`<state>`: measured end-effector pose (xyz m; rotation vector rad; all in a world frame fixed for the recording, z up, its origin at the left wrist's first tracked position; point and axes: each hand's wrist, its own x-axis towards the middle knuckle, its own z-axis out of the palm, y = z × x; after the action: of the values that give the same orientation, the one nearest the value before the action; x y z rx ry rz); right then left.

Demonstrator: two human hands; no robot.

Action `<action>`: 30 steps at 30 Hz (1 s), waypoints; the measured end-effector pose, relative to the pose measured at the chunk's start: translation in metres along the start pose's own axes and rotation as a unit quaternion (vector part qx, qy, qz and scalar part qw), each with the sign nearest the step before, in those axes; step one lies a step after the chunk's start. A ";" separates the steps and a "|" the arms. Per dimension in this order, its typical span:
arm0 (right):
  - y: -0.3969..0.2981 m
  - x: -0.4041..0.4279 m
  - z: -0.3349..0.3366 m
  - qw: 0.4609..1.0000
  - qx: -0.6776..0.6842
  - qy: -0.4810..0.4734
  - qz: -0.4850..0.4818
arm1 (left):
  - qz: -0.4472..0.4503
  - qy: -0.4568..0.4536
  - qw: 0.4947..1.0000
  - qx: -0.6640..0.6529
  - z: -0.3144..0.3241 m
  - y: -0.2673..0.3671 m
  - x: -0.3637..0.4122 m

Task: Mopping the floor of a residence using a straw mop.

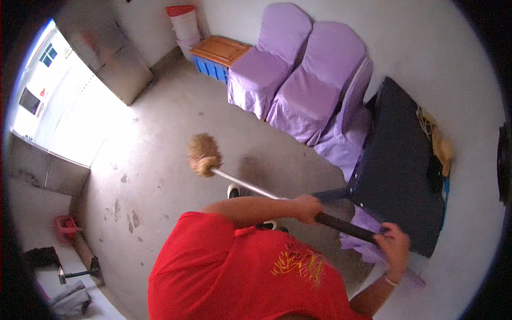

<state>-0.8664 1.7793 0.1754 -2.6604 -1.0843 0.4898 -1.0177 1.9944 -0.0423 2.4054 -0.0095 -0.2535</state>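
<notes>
A long-handled duster with a bushy tan head (pixel 204 155) slants across the view, its pale shaft running down to a dark grip. My left hand (pixel 309 209) is closed around the pole where the shaft meets the grip. At the grip's rear end, my right hand (pixel 394 244) holds it with bent fingers; a light band circles that wrist. The duster's head is out to the left, above the concrete floor (pixel 168 172); whether it touches the floor cannot be told. Both hands are in front of my red shirt, near a dark-topped table (pixel 400 168).
Chairs in purple covers (pixel 308 100) line the wall beside a blue crate (pixel 211 68) with a brown lid. Lidded buckets (pixel 185 26) stand in the corner. An open doorway (pixel 76 100) is at left. A hammer (pixel 76 274) lies on a white surface at lower left, near a pink plastic object (pixel 67 229).
</notes>
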 end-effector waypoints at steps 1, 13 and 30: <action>-0.005 -0.014 -0.023 1.000 0.008 0.026 0.010 | 0.027 0.010 1.000 -0.005 -0.013 0.019 0.013; -0.156 0.087 0.042 0.979 -0.195 0.056 0.022 | 0.082 0.071 0.985 -0.134 -0.042 -0.147 0.098; -0.358 0.326 0.176 0.961 0.091 -0.152 -0.212 | -0.242 0.007 0.970 0.010 -0.225 -0.405 -0.189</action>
<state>-0.9417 2.2756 0.0604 -2.1507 -1.5620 0.8754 -1.1864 2.4604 -0.1107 2.3962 0.5899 -0.4608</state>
